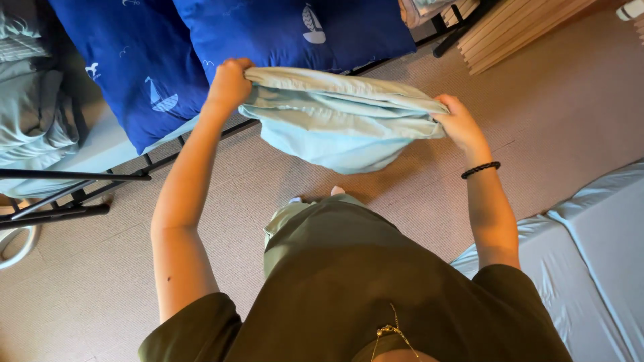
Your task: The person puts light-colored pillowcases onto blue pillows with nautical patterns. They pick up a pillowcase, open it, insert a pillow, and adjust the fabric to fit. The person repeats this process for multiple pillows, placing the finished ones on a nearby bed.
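A folded light-blue sheet [339,121] hangs stretched between both hands, held out in front of me above the floor. My left hand [228,84] grips its left corner, fist closed around the cloth. My right hand [459,124] pinches the right corner; a black bead bracelet [480,169] sits on that wrist. The sheet's lower fold sags in the middle. Below it my toes [337,191] show on the grey carpet.
Two dark-blue pillows with white boat prints [141,60] lie on a black metal bed frame [74,175] at the upper left. A mattress in a pale-blue cover [590,255] is at the lower right. Wooden slats [516,27] lean at the top right.
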